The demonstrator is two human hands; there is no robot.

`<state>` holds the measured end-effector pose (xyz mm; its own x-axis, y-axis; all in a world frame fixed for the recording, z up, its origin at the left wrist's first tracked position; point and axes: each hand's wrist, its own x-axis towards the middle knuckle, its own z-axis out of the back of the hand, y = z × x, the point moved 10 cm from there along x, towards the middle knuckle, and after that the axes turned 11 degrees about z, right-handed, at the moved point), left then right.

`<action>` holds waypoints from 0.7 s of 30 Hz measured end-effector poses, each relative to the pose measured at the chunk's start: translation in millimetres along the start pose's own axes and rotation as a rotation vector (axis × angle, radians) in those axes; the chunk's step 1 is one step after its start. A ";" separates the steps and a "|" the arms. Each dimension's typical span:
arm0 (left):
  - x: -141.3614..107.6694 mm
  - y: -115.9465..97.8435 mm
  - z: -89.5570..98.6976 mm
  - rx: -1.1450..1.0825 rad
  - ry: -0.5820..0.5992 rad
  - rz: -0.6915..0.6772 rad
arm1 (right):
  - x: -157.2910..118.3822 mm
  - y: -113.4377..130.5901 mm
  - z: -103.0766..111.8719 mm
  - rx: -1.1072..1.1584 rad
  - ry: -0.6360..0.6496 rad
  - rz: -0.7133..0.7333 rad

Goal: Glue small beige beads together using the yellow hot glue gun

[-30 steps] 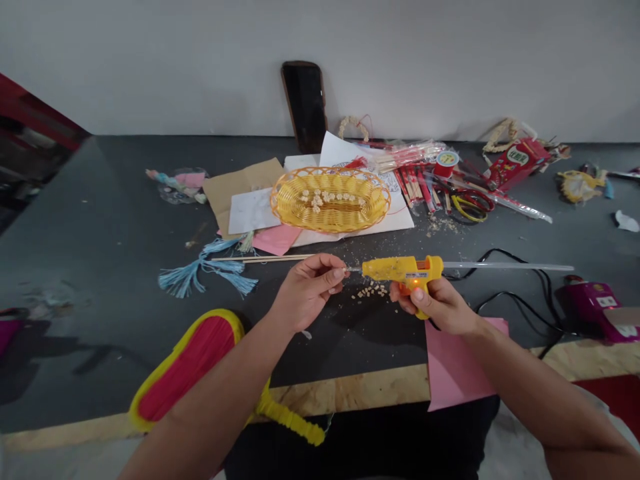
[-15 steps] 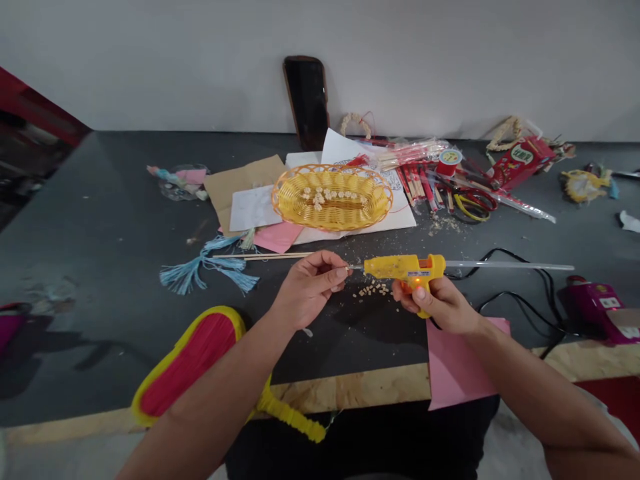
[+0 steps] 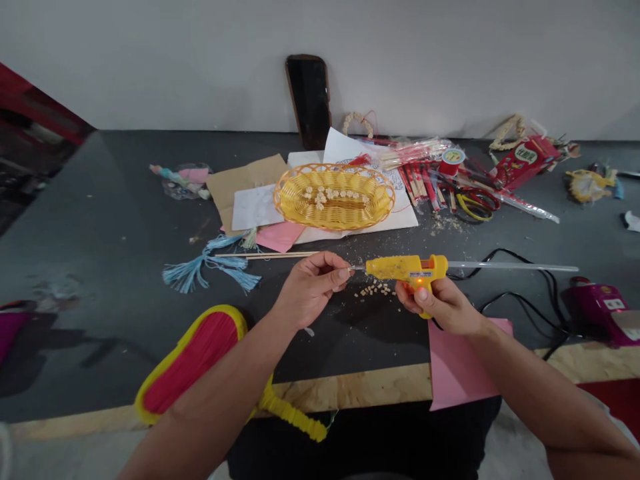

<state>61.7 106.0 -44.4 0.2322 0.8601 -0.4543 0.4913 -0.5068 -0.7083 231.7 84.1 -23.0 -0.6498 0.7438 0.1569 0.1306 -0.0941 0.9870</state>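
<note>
My right hand [image 3: 445,303] is wrapped round the handle of a yellow hot glue gun [image 3: 395,268], whose orange light glows. A long clear glue stick [image 3: 510,266] juts from its back end. The nozzle points left, right at the fingertips of my left hand [image 3: 317,287]. Those fingers are pinched together; whatever small piece they hold is too tiny to make out. Below the gun lie several small cut wooden bits [image 3: 375,288]. Behind the hands sits a yellow woven basket [image 3: 335,217] with small pale bead-like clusters [image 3: 335,194] in it.
Thin sticks [image 3: 265,255] and a blue tassel [image 3: 203,270] lie left. A red and yellow paddle-shaped piece [image 3: 193,363] rests under my left forearm. Pink paper [image 3: 457,373] overhangs the front edge. A black cord [image 3: 525,297], scissors [image 3: 477,203] and a leaning phone [image 3: 309,100] are around.
Both hands and the glue gun hold nearly the same pose, nozzle at my left fingertips. The whole view has shifted very slightly.
</note>
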 end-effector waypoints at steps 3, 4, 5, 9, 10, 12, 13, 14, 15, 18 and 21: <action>-0.8 -0.8 0.3 0.008 -0.010 -0.004 | -0.6 -1.2 0.9 -0.007 0.001 0.000; -1.1 -1.0 0.6 0.011 -0.015 -0.005 | -0.8 -1.3 1.0 -0.008 0.002 0.004; -1.3 -1.1 1.0 0.014 -0.020 -0.004 | -1.0 -1.4 1.0 -0.010 0.005 0.008; -2.3 -0.8 0.9 0.022 -0.020 -0.002 | -1.4 -1.4 0.2 -0.026 0.025 0.021; -2.5 -0.8 0.9 0.023 -0.019 -0.003 | -1.4 -1.1 0.3 -0.030 0.027 0.023; -2.8 -0.8 1.0 0.024 -0.021 -0.006 | -1.5 -1.3 0.1 -0.039 0.034 0.016; -2.9 -0.9 1.1 0.025 -0.024 -0.007 | -1.5 -1.4 0.1 -0.042 0.034 0.010; -3.0 -1.1 1.1 0.026 -0.026 -0.008 | -1.5 -1.5 0.3 -0.043 0.032 0.004; -3.0 -1.3 1.0 0.027 -0.028 -0.010 | -1.4 -1.3 0.4 -0.043 0.029 0.001; -3.3 -2.0 0.4 0.034 -0.031 -0.015 | -0.8 0.7 0.4 -0.047 0.022 0.010; -3.6 -2.4 0.0 0.044 -0.029 -0.021 | -1.0 1.0 0.8 -0.065 0.020 0.012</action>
<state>59.7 104.1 -41.1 0.1977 0.8689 -0.4539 0.4579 -0.4912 -0.7410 233.1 83.8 -22.2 -0.6632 0.7291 0.1692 0.0906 -0.1462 0.9851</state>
